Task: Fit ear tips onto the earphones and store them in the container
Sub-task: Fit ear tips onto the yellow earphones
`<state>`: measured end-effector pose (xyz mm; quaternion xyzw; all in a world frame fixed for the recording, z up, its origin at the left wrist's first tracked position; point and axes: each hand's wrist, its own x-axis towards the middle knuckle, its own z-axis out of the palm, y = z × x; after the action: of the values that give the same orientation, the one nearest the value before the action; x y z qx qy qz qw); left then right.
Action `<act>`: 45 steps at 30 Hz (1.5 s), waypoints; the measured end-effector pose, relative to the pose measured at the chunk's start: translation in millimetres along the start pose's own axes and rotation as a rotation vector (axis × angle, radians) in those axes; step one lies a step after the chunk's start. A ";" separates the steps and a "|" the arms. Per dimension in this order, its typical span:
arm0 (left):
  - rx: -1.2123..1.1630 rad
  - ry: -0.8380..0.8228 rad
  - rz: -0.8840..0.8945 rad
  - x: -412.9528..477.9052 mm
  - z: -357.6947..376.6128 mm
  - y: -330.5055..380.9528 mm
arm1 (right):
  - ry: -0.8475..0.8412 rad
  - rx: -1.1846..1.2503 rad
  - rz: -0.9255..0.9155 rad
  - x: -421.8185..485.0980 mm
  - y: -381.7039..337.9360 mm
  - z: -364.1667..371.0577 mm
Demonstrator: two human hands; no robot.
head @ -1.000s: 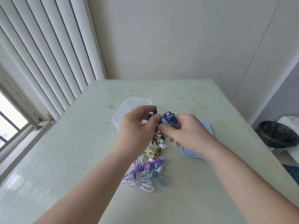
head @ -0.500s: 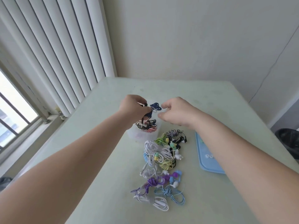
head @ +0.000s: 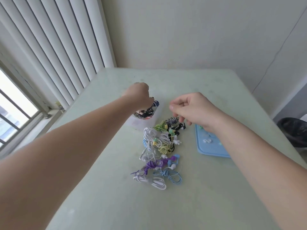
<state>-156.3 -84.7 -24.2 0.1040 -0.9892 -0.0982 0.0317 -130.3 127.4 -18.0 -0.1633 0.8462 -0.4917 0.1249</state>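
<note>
— Where are the dark blue earphones [head: 155,103]?
— At the far rim of the container [head: 146,123], the clear tub a little left of the middle of the table [head: 99,188]. They lie on top of the black and red bundles already inside.
— Does the left hand [head: 139,97] have hold of them?
— I can't tell. It hangs over the tub with its back to us, its fingers curled down and hidden. The blue coil shows just beside them, touching or nearly so.
— And the right hand [head: 191,108]?
— Loose, fingers half curled, thumb close to the forefinger, and nothing in it that I can see. It hovers to the right of the tub, over the far end of the pile of earphones [head: 157,143], which runs from the tub toward the near edge.
— Which goes next, do you reckon?
— My guess is the striped pair [head: 172,120], black and white. It lies just beneath the right fingers, its wound coil crosswise, left to right. The right hand is much the nearer; the left would have to come back across the tub.
— The tips?
— A few ear tips [head: 207,141] lie on the blue lid [head: 214,151] toward the right edge, beside the right wrist.
— What can't you make out?
— Whether the striped buds already have tips on them; they're too small to tell. The right forearm covers the lid's right side, and the left arm covers part of the tub's left side.
</note>
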 end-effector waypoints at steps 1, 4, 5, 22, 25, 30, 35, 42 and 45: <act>-0.001 0.022 0.034 -9.5 -7.6 0.3 | -0.006 0.005 0.010 -5.1 0.9 1.3; -0.091 0.006 0.198 -49.6 -25.7 7.2 | -0.057 -0.012 0.047 -22.6 6.9 9.4; -0.124 -0.046 0.250 -66.7 -28.9 10.7 | -0.075 -0.028 0.065 -29.1 10.0 13.2; -0.115 0.058 0.532 -142.3 12.1 0.5 | 0.046 0.119 0.117 -91.3 50.0 32.1; -0.270 -0.027 0.454 -140.5 -0.4 3.2 | 0.053 0.067 0.087 -91.2 50.7 34.7; -0.346 -0.036 0.440 -146.2 -3.0 9.8 | 0.167 -0.069 -0.002 -88.3 39.6 45.4; -0.445 0.093 0.331 -143.2 -3.8 -6.1 | 0.237 -0.040 -0.077 -87.3 31.2 32.4; -0.759 0.153 0.220 -179.1 -24.2 25.6 | 0.351 0.205 -0.087 -92.3 2.5 -5.7; -1.112 -0.199 0.100 -193.5 -19.4 53.0 | 0.374 0.406 -0.063 -101.1 -10.1 -13.3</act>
<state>23.6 3.5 -2.8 0.0149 -0.7905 -0.6122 -0.0072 -41.2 173.5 2.4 -0.0678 0.7331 -0.6765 -0.0187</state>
